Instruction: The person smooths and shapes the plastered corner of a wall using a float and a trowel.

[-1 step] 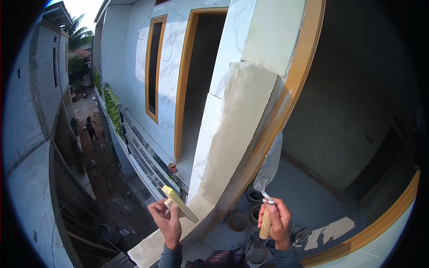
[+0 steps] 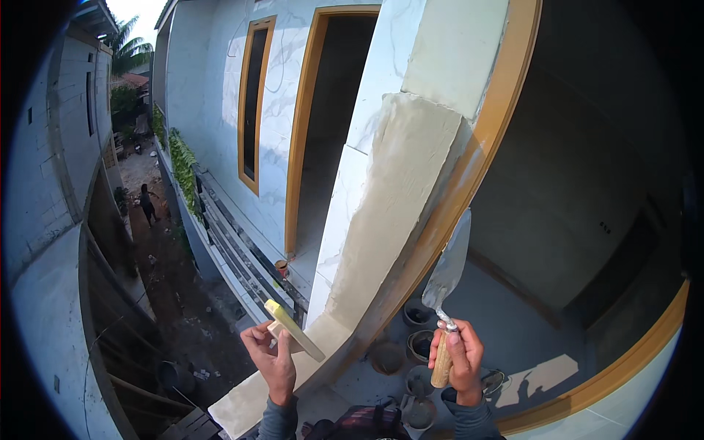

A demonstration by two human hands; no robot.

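Note:
My left hand is closed round the grip of a small plastering float, pale with a yellow end. The float is seen nearly edge-on, in front of the lower end of the plastered strip. In my right hand is a pointed trowel, held by its wooden handle with the metal blade upward. Smears of mortar cover its neck. Behind the blade runs the orange-brown door frame. The strip's grey-beige coat looks damp and slightly rough, with an uneven left edge against white marbled tile.
Several buckets stand below, between my hands. A plastered ledge runs toward the lower left. Beyond it, the ground drops to a narrow alley where a person stands. Planks lie along the wall near a small red-brown pot.
My right hand and the trowel have shifted slightly right and up in the picture. The left hand keeps nearly the same place with the float. The whole view has tilted a little.

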